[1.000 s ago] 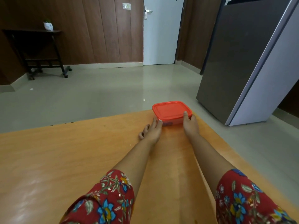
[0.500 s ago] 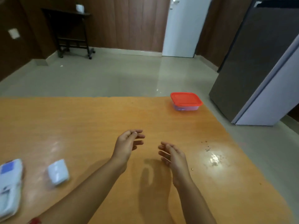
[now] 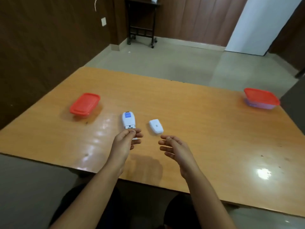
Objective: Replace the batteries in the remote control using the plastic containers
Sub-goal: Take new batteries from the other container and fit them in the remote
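Observation:
A white remote control (image 3: 128,120) lies face down on the wooden table (image 3: 198,133), its battery bay uncovered at the near end. Its white cover (image 3: 156,126) lies apart, to its right. My left hand (image 3: 126,142) hovers just over the remote's near end, fingers loosely curled, holding nothing that I can see. My right hand (image 3: 175,148) floats below the cover with fingers spread. One red-lidded plastic container (image 3: 85,104) sits at the left of the table. A second red-lidded container (image 3: 261,98) sits at the far right edge.
The table's near edge runs across just above my lap. A tiled floor lies beyond, with a dark side table (image 3: 142,22) against brown wall panels and a white door (image 3: 257,25) at the back right. A dark appliance edge (image 3: 295,100) stands right of the table.
My hands left the right container and drew back toward me. The view swung left, bringing the remote, its cover and the left container into sight. Both hands now hover near the remote.

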`<act>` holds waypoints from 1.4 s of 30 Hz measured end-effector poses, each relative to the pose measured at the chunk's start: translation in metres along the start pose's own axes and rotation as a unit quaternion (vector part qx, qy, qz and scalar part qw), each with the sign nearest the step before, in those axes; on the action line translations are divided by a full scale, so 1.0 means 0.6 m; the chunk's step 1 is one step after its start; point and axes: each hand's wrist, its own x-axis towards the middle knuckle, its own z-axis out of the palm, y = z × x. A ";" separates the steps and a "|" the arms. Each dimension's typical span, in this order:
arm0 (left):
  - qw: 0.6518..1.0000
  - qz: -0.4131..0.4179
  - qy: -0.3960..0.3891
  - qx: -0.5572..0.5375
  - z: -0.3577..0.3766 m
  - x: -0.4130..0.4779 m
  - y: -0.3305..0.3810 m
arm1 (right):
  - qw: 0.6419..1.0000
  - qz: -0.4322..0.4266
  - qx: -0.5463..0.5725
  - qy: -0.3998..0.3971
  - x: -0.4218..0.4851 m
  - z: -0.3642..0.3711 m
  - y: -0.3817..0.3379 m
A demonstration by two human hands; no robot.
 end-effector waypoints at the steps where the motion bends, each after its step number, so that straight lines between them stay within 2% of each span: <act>1: 1.000 0.002 0.010 0.001 -0.020 0.000 -0.001 | 1.000 -0.004 -0.015 -0.005 0.002 0.022 -0.002; 4: 0.999 0.018 0.045 0.013 -0.085 0.012 -0.005 | 0.993 -0.056 -0.104 -0.021 0.015 0.091 -0.001; 6: 0.995 0.048 0.080 0.037 -0.127 0.030 -0.011 | 0.966 -0.117 -0.230 -0.023 0.031 0.137 0.011; 8: 0.986 0.079 0.124 0.079 -0.166 0.057 -0.018 | 0.907 -0.186 -0.377 0.003 0.045 0.183 0.027; 10: 0.970 0.099 0.164 0.151 -0.203 0.093 -0.025 | 0.837 -0.265 -0.476 0.048 0.056 0.221 0.040; 12: 0.944 0.109 0.198 0.241 -0.233 0.135 -0.025 | 0.797 -0.311 -0.514 0.067 0.064 0.249 0.048; 14: 0.912 0.111 0.224 0.325 -0.257 0.180 -0.019 | 0.789 -0.319 -0.523 0.042 0.075 0.267 0.056; 16: 0.887 0.101 0.214 0.397 -0.272 0.224 -0.011 | 0.775 -0.314 -0.548 0.002 0.089 0.281 0.066; 19: 0.879 0.039 0.172 0.442 -0.276 0.277 -0.004 | 0.752 -0.318 -0.577 -0.029 0.106 0.294 0.073; 21: 0.880 0.021 0.157 0.447 -0.274 0.298 -0.005 | 0.752 -0.303 -0.585 -0.039 0.113 0.297 0.074; 25: 0.869 0.038 0.156 0.467 -0.274 0.298 -0.012 | 0.749 -0.291 -0.594 -0.036 0.119 0.297 0.070; 28: 0.891 0.045 0.175 0.417 -0.265 0.260 -0.008 | 0.759 -0.308 -0.572 -0.040 0.116 0.299 0.059; 29: 0.902 0.047 0.183 0.387 -0.262 0.241 -0.006 | 0.783 -0.324 -0.529 -0.043 0.114 0.302 0.053; 31: 0.923 0.045 0.189 0.333 -0.257 0.197 -0.005 | 0.861 -0.336 -0.381 -0.041 0.109 0.314 0.040; 33: 0.931 0.041 0.183 0.313 -0.254 0.149 -0.011 | 0.926 -0.286 -0.244 -0.038 0.105 0.325 0.032; 35: 0.922 0.049 0.173 0.342 -0.250 0.106 -0.019 | 0.961 -0.208 -0.172 -0.056 0.103 0.332 0.031; 38: 0.893 0.072 0.143 0.422 -0.247 0.071 -0.037 | 0.958 -0.172 -0.217 -0.075 0.110 0.331 0.035; 40: 0.883 0.077 0.104 0.452 -0.250 0.060 -0.051 | 0.928 -0.195 -0.303 -0.098 0.116 0.329 0.035; 42: 0.856 0.095 0.073 0.502 -0.257 0.057 -0.064 | 0.897 -0.218 -0.362 -0.129 0.119 0.325 0.036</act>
